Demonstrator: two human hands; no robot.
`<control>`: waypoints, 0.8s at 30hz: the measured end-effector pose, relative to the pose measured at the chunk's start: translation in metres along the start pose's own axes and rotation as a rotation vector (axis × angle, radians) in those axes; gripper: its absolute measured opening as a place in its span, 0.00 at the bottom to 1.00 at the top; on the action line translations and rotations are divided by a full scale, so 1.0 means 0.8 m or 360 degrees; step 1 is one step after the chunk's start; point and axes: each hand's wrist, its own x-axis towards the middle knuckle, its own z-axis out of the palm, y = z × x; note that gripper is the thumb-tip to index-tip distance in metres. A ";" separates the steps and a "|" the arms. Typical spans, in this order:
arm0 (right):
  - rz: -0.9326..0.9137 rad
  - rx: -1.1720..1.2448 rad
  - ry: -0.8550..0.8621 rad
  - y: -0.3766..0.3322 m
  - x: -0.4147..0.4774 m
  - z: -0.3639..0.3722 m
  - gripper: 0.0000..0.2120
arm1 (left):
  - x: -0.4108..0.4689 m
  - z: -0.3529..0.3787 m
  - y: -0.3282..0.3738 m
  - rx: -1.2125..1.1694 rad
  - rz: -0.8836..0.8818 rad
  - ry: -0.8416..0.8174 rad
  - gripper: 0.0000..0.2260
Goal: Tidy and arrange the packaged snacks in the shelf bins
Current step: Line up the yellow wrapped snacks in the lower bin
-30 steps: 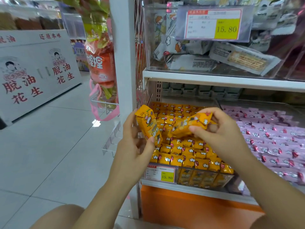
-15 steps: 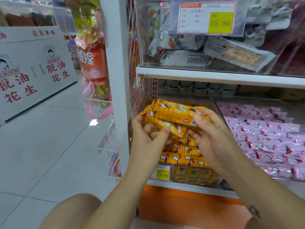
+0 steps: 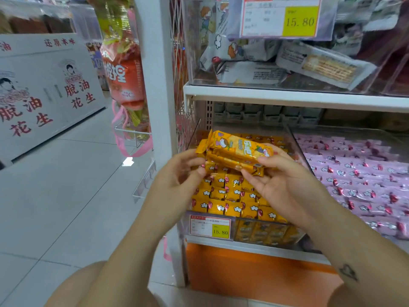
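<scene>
Upper tag (image 3: 299,21) and lower tag (image 3: 220,231) read 15.80; white cabinet (image 3: 77,94) seemingly says 脱油花生.

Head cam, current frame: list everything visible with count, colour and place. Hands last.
held packs: apparently two, yellow, stacked, above the left lower bin
yellow packs: many, yellow, in rows in the left lower bin
pink packs: many, pink, right lower bin
white packs: several, white-grey, upper clear bin
price tags: two, white and yellow, upper bin front and yellow bin front
hanging bag: one, orange-red, left of the shelf post
cabinet: one, white with red characters, far left
left hand: grips the held packs' left end
right hand: grips their right end
</scene>
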 end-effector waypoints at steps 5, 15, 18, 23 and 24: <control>-0.0172 -0.0538 0.0024 0.011 0.013 -0.001 0.14 | -0.011 -0.028 -0.008 0.0446 0.0015 -0.0015 0.11; -0.0326 -0.1393 -0.0255 0.018 0.041 0.021 0.14 | -0.028 -0.029 -0.020 0.1330 -0.0053 -0.0475 0.17; -0.0347 -0.1629 -0.0338 0.016 0.052 0.029 0.14 | -0.024 -0.032 -0.026 0.1226 -0.0122 -0.0575 0.16; -0.0365 -0.2163 -0.0503 0.004 0.071 0.042 0.18 | -0.020 -0.041 -0.023 0.1020 -0.0158 -0.0685 0.17; -0.0349 -0.2215 -0.0542 0.002 0.075 0.047 0.20 | -0.020 -0.041 -0.022 0.1017 -0.0156 -0.0695 0.17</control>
